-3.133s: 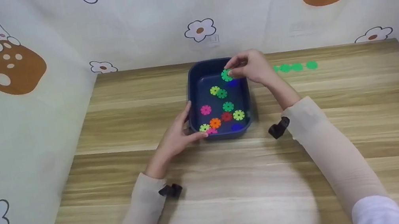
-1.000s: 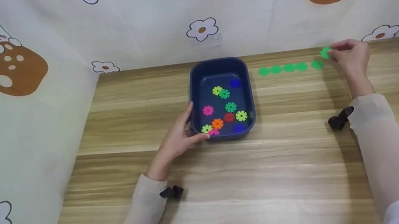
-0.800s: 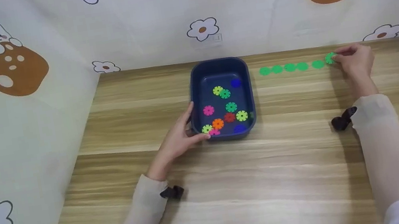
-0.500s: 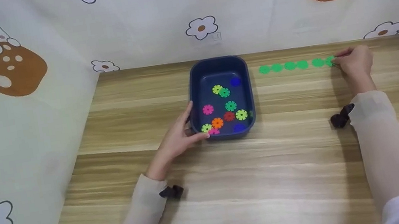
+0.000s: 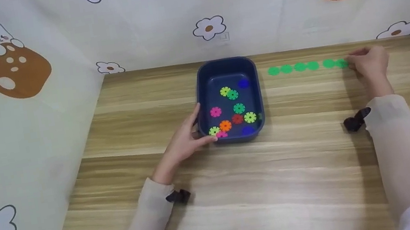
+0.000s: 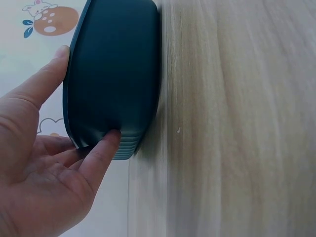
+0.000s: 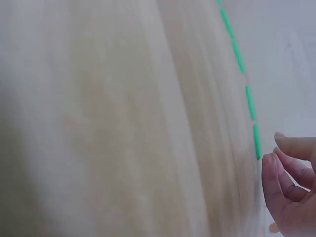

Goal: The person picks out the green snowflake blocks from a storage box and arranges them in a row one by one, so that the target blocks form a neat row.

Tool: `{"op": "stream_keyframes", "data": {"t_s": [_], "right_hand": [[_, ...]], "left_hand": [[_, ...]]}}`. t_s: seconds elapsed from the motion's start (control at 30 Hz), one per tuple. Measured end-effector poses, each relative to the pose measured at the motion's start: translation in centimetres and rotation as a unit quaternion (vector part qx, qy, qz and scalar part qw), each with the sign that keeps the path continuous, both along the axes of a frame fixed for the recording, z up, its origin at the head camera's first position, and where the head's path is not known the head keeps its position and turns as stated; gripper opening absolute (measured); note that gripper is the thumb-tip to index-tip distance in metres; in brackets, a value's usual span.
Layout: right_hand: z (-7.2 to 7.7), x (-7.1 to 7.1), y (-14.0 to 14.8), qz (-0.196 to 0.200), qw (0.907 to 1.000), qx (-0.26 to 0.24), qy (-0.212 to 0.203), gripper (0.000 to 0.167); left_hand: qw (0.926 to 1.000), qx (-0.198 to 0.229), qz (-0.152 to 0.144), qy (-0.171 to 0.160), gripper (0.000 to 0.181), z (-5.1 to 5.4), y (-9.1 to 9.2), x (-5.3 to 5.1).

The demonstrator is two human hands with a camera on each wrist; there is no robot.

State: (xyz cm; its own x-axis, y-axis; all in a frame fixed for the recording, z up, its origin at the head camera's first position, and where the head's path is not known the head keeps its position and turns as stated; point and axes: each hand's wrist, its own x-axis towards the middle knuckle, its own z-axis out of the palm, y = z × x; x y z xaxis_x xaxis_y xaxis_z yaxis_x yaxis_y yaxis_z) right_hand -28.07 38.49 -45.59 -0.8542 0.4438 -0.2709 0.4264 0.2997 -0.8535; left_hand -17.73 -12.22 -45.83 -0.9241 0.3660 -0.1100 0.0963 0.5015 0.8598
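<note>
A row of green notched plastic discs (image 5: 300, 67) lies flat near the table's back edge. At its right end my right hand (image 5: 371, 62) stays low, fingertips beside the last green disc (image 5: 341, 63). In the right wrist view, that disc (image 7: 256, 142) lies just off the fingertips, with nothing visible between thumb and fingers (image 7: 271, 165). My left hand (image 5: 183, 141) holds the near left corner of a dark blue plastic tub (image 5: 234, 140), its thumb along the near side. The left wrist view shows the fingers and thumb spread against the tub's outer wall (image 6: 116, 64).
Inside the tub lie several loose discs, among them a pink disc (image 5: 215, 112), an orange disc (image 5: 225, 125) and a red disc (image 5: 237, 118). The wooden table (image 5: 266, 187) meets a patterned wall covering (image 5: 149, 25) at the back and left.
My right hand took a green disc from the tub, carried it right and set it at the row's right end. Its fingers have since drawn slightly off it. The left hand stays on the tub.
</note>
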Motion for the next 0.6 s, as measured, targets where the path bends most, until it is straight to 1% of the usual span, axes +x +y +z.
{"op": "stream_keyframes", "data": {"t_s": [0.07, 0.17, 0.23, 0.3, 0.43, 0.53, 0.6], "right_hand": [[0.4, 0.1, -0.4, 0.012, 0.9998, -0.001, 0.015, 0.023], [0.9, 0.0, -1.7, 0.032, 0.9985, -0.005, 0.045, 0.022], [1.3, 0.0, -2.6, 0.046, 0.997, 0.003, 0.063, 0.016], [1.6, 0.0, -3.6, 0.05, 0.9956, -0.008, 0.079, 0.009], [2.1, -0.1, -5.8, 0.067, 0.9919, -0.024, 0.106, 0.003], [2.4, 0.0, -7.5, 0.079, 0.9882, -0.042, 0.124, 0.006], [2.5, 0.0, -8.6, 0.087, 0.9862, -0.049, 0.132, 0.012]], "left_hand": [[0.9999, 0.009, -0.003, -0.002, 0.105, -0.1, 0.1, -0.1], [0.9999, 0.009, -0.004, 0.003, 0.105, -0.1, 0.1, -0.2], [0.9999, 0.009, -0.005, 0.005, 0.105, -0.2, 0.1, -0.2], [1.0, 0.005, -0.005, 0.005, 0.106, -0.2, 0.1, -0.1], [1.0, 0.006, -0.003, -0.001, 0.106, -0.1, 0.1, -0.1], [1.0, 0.0, 0.001, -0.003, 0.106, 0.0, 0.1, -0.1], [1.0, -0.001, 0.003, -0.006, 0.106, 0.0, 0.1, 0.0]]}}
